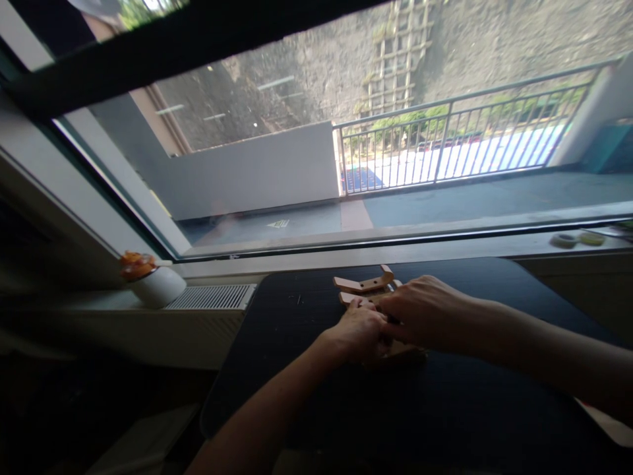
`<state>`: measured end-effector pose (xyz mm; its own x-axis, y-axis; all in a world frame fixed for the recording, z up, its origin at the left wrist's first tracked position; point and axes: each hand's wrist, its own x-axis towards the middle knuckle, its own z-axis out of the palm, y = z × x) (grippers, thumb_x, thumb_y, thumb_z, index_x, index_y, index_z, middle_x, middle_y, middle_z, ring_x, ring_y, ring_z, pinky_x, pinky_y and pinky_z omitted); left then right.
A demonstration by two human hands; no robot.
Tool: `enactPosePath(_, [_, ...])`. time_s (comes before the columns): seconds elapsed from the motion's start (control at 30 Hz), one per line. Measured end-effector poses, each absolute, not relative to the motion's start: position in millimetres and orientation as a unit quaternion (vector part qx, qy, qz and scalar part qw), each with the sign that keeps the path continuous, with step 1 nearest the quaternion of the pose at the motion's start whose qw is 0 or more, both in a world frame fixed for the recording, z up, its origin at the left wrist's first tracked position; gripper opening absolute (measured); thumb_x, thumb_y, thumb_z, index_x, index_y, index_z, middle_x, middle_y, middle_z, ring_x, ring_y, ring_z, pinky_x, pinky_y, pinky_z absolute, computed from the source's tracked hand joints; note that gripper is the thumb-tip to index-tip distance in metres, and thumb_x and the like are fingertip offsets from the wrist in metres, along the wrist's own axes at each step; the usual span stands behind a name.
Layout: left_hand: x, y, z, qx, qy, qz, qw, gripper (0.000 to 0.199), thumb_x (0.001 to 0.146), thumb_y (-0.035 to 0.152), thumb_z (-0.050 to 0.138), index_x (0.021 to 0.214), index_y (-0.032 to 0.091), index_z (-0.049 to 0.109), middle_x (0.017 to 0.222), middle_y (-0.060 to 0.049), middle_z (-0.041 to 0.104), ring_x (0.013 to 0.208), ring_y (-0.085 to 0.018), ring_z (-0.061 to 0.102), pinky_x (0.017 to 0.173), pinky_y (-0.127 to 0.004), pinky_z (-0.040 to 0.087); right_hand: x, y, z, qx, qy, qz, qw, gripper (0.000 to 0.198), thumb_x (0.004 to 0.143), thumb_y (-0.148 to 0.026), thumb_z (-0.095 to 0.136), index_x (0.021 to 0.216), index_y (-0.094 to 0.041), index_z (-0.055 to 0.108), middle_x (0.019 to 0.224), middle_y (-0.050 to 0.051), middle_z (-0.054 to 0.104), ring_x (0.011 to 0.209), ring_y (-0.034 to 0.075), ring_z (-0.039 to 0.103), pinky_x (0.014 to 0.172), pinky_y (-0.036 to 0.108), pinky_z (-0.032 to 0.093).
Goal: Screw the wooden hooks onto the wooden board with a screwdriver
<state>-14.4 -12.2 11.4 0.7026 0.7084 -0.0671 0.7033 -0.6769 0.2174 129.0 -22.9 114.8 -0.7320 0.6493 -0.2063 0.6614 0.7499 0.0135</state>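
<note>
A light wooden bracket-shaped piece [364, 285] with dark holes and an upturned end lies on the dark table, just beyond my hands. My left hand [360, 330] has its fingers closed on a second wooden piece [348, 299], whose pale end shows beside the fingertips. Against it, my right hand [425, 310] is closed in a fist-like grip, and what it holds is hidden. More wood, a brownish flat part [403, 351], shows in shadow beneath both hands. A small shiny bit is visible by the right knuckles, too small to name.
The dark table [277, 343] has rounded corners and stands against the window sill. Tiny thin bits [299, 299] lie on its left side. A white pot [157, 287] with an orange top stands beside the vented radiator cover [212, 297]. Tape-like rolls [564, 240] rest on the right sill.
</note>
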Motion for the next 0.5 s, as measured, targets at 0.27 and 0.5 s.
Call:
enactPosePath(0.27, [-18, -4, -9, 0.908, 0.405, 0.028, 0.105, 0.02, 0.078, 0.033, 0.062, 0.087, 0.02, 0.073, 0.096, -0.007, 0.071, 0.108, -0.032, 0.056, 0.106, -0.054, 0.03, 135, -25, 121, 0.31, 0.943, -0.065, 0.104, 0.019, 0.078, -0.01, 0.061, 0.092, -0.018, 0.071, 0.088, 0.007, 0.073, 0.083, 0.024, 0.068, 0.063, 0.029, 0.038])
enactPosePath(0.5, [-18, -6, -7, 0.915, 0.39, 0.031, 0.101, 0.014, 0.078, 0.028, 0.062, 0.083, 0.021, 0.073, 0.095, -0.004, 0.07, 0.106, -0.029, 0.056, 0.107, -0.05, 0.029, 136, -23, 108, 0.319, 0.939, -0.067, 0.112, 0.02, 0.078, -0.009, 0.058, 0.09, -0.017, 0.071, 0.087, 0.007, 0.073, 0.085, 0.026, 0.069, 0.063, 0.029, 0.04])
